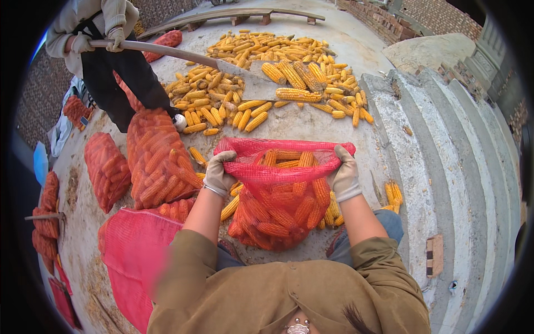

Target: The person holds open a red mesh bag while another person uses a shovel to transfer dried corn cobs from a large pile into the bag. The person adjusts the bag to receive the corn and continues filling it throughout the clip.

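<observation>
A red mesh sack (273, 208), partly filled with corn cobs, stands before me between my knees. My left hand (220, 173), in a pale work glove, grips the left side of its rolled rim. On the opposite side my right hand (344, 174), gloved the same way, grips the rim, so the mouth is held wide. Cobs (288, 160) show through the opening. Just beyond the sack, a wide metal shovel (258, 85) carries several corn cobs (298, 77) on its blade. A co-worker's gloved hands (100, 41) hold its wooden handle.
A heap of yellow corn cobs (267, 46) spreads over the concrete behind the shovel. Filled mesh sacks (156, 158) stand at left, with a flatter red sack (133, 246) near my left elbow. Concrete steps (434, 188) run along the right, with a brick (434, 255) on them.
</observation>
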Tool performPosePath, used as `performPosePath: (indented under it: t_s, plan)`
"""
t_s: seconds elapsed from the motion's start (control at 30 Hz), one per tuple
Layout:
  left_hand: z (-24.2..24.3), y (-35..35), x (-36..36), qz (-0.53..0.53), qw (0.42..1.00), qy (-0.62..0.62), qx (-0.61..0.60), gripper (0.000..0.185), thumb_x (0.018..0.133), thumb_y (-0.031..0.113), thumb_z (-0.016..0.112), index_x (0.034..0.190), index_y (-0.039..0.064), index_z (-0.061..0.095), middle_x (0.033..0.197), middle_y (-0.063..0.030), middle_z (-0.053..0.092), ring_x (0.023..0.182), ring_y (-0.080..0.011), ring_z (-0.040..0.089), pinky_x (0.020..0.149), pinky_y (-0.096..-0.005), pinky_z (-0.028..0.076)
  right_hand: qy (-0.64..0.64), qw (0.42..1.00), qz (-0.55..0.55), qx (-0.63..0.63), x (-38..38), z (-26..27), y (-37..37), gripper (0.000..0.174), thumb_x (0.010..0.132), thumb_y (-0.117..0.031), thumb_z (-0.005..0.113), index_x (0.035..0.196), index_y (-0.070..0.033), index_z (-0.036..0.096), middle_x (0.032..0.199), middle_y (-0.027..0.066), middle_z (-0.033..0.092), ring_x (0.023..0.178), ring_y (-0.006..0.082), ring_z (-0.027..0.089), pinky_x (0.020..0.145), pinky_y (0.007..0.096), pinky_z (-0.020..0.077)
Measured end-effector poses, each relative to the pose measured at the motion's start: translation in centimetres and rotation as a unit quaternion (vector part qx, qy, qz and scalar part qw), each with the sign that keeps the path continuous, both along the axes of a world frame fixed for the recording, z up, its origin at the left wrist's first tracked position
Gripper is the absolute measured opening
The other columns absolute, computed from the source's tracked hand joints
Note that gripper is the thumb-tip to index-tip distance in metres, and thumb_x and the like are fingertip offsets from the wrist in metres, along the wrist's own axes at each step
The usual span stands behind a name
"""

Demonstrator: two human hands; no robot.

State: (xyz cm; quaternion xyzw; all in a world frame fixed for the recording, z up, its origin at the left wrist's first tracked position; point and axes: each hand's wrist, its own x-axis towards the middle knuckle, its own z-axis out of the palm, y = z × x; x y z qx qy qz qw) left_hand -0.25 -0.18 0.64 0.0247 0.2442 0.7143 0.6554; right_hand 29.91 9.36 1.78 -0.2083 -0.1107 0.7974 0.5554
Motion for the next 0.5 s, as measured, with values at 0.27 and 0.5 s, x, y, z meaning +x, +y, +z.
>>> performPosePath:
  t_s: [0.27, 0.5]
  plan:
    - [0.1, 2.1, -0.9, -0.002, 1.000, 0.002, 0.016, 0.007, 0.073, -0.005, 0.054, 0.073, 0.000, 0.059, 0.075, -0.0110, 0.064, 0.071, -0.0231, 0.062, 0.076, -0.0397, 0.052, -0.009, 1.000, -0.017, -0.004, -0.3, -0.5, 1.2, 0.011, 0.085, -0.007, 0.056, 0.094, 0.000, 0.057, 0.092, 0.0119, 0.063, 0.086, 0.0273, 0.062, 0.082, 0.0418, 0.0516]
    - [-0.6, 4.9, -2.1, -0.024, 0.999, 0.027, 0.017, 0.016, 0.074, -0.004, 0.054, 0.088, -0.001, 0.060, 0.084, -0.0117, 0.064, 0.081, -0.0273, 0.063, 0.083, -0.0458, 0.050, -0.001, 1.000, 0.012, 0.017, -0.2, -0.2, 1.4, 0.016, 0.084, -0.008, 0.055, 0.097, 0.001, 0.056, 0.097, 0.0133, 0.063, 0.089, 0.0287, 0.061, 0.086, 0.0443, 0.0490]
